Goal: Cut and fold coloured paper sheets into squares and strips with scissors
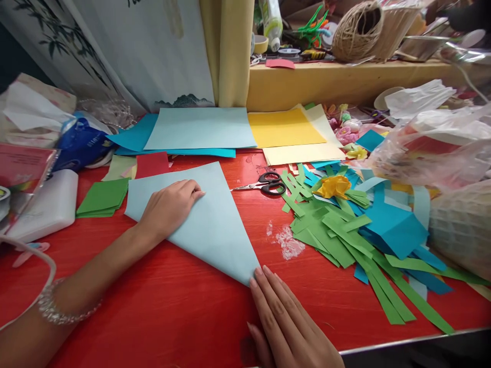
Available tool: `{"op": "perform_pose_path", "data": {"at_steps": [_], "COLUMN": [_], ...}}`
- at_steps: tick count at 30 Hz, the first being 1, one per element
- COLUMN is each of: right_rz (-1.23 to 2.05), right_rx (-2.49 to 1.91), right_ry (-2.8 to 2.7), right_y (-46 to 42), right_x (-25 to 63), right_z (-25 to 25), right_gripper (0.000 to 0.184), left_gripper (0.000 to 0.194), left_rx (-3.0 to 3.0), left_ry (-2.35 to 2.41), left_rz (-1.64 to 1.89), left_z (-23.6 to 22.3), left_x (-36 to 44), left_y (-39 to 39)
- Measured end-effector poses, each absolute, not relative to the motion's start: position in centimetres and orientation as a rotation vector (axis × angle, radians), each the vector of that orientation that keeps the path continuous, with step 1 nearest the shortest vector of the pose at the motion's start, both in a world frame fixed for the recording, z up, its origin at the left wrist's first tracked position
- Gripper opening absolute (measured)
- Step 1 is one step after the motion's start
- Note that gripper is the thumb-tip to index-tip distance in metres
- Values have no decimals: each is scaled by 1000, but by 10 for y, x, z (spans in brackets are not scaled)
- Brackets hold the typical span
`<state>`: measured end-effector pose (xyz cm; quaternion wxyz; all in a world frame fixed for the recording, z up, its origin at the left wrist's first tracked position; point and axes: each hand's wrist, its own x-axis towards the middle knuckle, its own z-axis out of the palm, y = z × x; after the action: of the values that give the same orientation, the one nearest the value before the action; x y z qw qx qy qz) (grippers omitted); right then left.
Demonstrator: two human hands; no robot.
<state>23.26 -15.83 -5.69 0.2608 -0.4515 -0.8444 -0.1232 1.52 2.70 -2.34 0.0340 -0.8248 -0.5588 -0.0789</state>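
Blue paper (209, 220) points lengthwise lower right; left fingers (187, 188) curl atop, right fingers (273, 301) straight at its tip.

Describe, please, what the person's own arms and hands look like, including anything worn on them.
The left hand and right hand are bare, with no gloves or visible rings. A clear, sparkling bracelet circles the left forearm, which shows no sleeve.

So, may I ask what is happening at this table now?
A person is handling a light blue sheet of paper, which looks folded, on a red table. The left hand rests on the sheet, and the right hand touches its near corner. Metal scissors with black handles lie beside its right edge. Farther right is a loose pile of green and blue paper pieces.
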Motion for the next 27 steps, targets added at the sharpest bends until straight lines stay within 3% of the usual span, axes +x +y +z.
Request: {"op": "perform_pose_path", "data": {"at_steps": [27], "right_rz": [-233], "right_rx": [-1111], "right_ry": [-2313], "right_y": [-153], "right_x": [240], "right_z": [-56], "right_gripper": [32], "left_gripper": [21], "left_rx": [-2531], "left_ry": [-1740], "left_rz": [-203], "left_z": [-25], "left_x": [18], "left_y": [31]}}
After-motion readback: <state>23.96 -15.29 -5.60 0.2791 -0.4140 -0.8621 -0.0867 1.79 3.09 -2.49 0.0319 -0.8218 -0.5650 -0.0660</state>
